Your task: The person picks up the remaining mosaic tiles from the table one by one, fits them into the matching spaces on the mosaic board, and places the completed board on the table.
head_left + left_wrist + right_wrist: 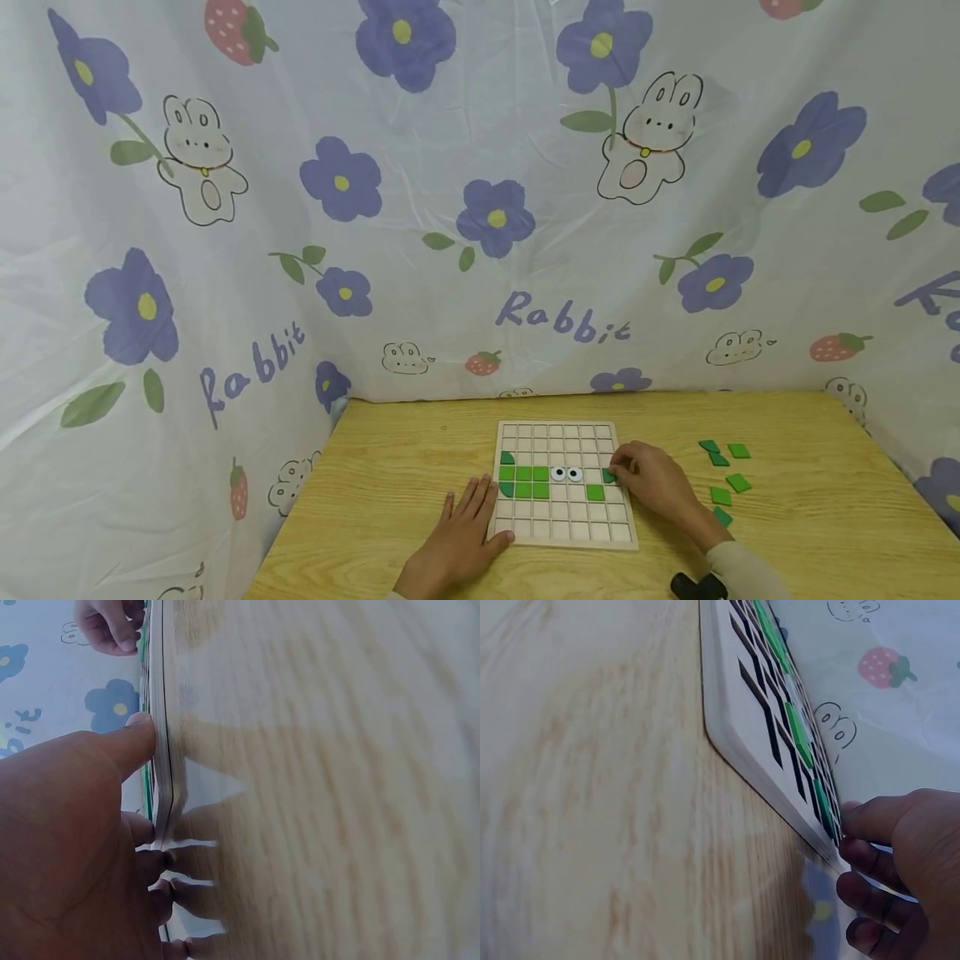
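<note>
A pale wooden grid board (562, 544) lies on the table. My left hand (461, 537) rests at its left edge, fingers extended and thumb on the near left corner. At the board's right side, my right hand (660, 485) has thumb and index finger curled at a dark green tile (608, 475), pinching its edge; the fingertips partly cover it. Light green square tiles (533, 482) and two dark green rounded tiles (507, 457) sit in cells on the left. Two googly-eye tiles (566, 474) are mid-board. A lone green square (595, 492) lies right of them.
Loose green squares (738, 451) and dark green pieces (722, 517) lie on the wooden table (390, 450) right of the board. A black object (697, 587) is by the right sleeve at the near edge. A printed rabbit-and-flower curtain (420, 333) hangs behind and at the sides.
</note>
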`<state>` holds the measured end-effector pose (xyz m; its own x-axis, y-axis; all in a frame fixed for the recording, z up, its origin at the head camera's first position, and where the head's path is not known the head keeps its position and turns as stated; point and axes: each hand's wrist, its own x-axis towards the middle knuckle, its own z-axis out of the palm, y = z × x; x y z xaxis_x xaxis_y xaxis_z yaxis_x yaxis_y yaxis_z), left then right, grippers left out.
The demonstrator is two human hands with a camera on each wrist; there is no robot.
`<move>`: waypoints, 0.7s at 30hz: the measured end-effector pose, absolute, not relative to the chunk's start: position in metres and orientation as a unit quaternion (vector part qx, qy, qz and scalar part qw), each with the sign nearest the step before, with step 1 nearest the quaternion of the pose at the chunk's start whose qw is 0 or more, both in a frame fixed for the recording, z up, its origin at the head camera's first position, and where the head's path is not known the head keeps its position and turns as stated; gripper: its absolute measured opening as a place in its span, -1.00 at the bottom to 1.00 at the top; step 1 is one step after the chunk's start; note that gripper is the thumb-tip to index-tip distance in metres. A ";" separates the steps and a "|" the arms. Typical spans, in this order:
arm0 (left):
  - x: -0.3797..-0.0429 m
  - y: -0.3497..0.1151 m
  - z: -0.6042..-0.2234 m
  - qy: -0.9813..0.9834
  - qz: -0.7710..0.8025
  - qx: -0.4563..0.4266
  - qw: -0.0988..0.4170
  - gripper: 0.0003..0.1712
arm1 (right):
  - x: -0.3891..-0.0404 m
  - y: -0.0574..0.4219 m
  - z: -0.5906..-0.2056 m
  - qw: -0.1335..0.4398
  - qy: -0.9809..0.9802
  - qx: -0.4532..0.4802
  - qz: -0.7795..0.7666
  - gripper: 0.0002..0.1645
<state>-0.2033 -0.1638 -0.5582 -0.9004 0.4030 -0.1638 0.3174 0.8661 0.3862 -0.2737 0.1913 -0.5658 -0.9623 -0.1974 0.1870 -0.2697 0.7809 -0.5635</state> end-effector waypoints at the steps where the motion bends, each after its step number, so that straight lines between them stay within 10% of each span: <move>1: -0.203 -0.164 -0.558 0.959 0.176 0.187 0.119 0.01 | -0.273 0.192 -0.565 0.058 -0.942 0.122 0.308 -0.87; 21: -0.203 -0.165 -0.558 0.958 0.180 0.189 0.118 0.01 | -0.263 0.241 -0.542 0.098 -0.942 0.122 0.296 -0.96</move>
<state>-0.2029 -0.1645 -0.5583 -0.9002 0.4056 -0.1586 0.3205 0.8635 0.3894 -0.2631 0.2407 -0.5421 -0.9509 -0.1713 0.2577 -0.2880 0.7947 -0.5343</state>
